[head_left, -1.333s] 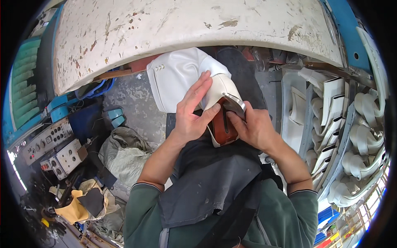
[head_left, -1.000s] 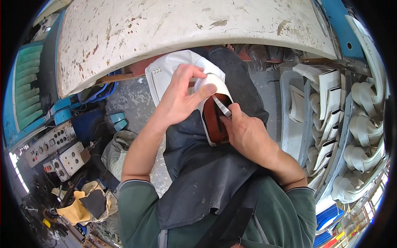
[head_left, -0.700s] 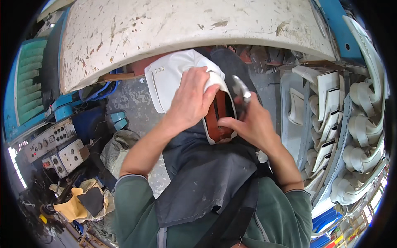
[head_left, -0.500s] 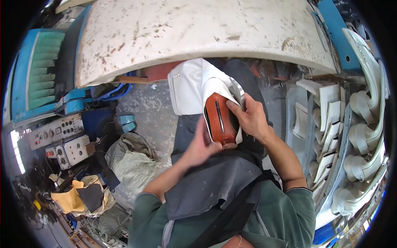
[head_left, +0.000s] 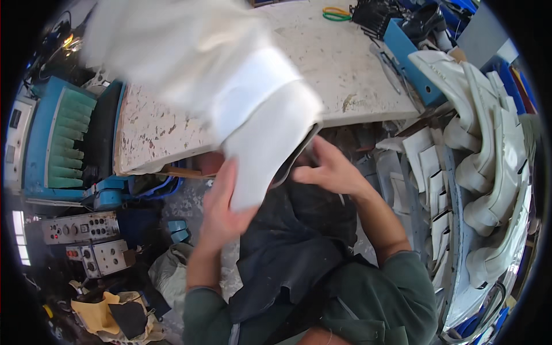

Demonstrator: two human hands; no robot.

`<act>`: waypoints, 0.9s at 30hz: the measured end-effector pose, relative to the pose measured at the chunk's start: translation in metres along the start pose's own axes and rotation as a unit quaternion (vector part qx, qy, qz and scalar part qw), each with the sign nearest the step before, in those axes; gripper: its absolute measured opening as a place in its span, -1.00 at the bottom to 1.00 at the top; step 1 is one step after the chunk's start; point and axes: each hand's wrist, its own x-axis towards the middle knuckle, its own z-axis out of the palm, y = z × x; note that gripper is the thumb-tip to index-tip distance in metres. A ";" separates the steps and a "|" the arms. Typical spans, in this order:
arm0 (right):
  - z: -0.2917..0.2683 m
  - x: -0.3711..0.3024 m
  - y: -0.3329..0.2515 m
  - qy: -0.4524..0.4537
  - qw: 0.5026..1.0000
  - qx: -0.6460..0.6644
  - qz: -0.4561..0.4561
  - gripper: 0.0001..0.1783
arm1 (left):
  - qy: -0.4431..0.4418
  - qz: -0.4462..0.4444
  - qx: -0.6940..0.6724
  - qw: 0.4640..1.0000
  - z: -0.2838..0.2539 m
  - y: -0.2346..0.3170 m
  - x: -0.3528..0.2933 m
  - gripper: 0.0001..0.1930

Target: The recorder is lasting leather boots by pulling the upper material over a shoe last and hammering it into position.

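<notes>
A white boot upper (head_left: pixel 270 138) is raised in front of me, its long upper portion swung up to the left over the workbench and smeared by motion. My left hand (head_left: pixel 223 210) is closed round its lower left edge, thumb on the near end. Beside the dark opening along its right edge is my right hand (head_left: pixel 338 169). The thumb and fingers of that hand are apart, close to the rim, with the fingertips slightly blurred. Whatever sits inside the upper is hidden. A dark apron (head_left: pixel 293 230) covers my lap below.
The worn white workbench (head_left: pixel 339 75) lies ahead, with a blue box (head_left: pixel 411 60) and thin tools on its right. Racks of white boots (head_left: pixel 480 149) stand on my right. To the left are a blue machine (head_left: pixel 37 138), control boxes (head_left: pixel 83 227) and a pale sack (head_left: pixel 172 270).
The white upper has gone from my lap up and to the left, and turned so the reddish-brown slotted piece inside no longer shows. My right hand has come away from its earlier grip.
</notes>
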 end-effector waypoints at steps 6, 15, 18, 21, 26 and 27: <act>-0.082 -0.062 0.025 0.129 0.952 0.067 0.271 -0.59 | -0.210 0.053 0.001 0.976 0.063 -0.045 0.144 -0.27; -0.101 -0.018 0.051 0.056 0.976 0.044 0.206 -0.50 | -0.215 0.163 0.032 0.962 0.112 -0.077 0.186 -0.32; -0.105 -0.006 0.052 0.053 0.980 0.004 0.191 -0.50 | -0.215 0.151 0.040 0.964 0.115 -0.076 0.187 -0.30; -0.107 -0.006 0.051 0.065 0.975 -0.116 0.180 -0.55 | -0.206 0.168 0.045 0.963 0.117 -0.073 0.192 -0.31; -0.104 0.000 0.073 0.118 0.901 -0.416 0.042 -0.66 | -0.210 0.169 0.024 0.963 0.120 -0.078 0.197 -0.31; -0.105 0.003 0.082 0.130 0.895 -0.426 0.009 -0.66 | -0.208 0.162 0.014 0.964 0.121 -0.080 0.197 -0.30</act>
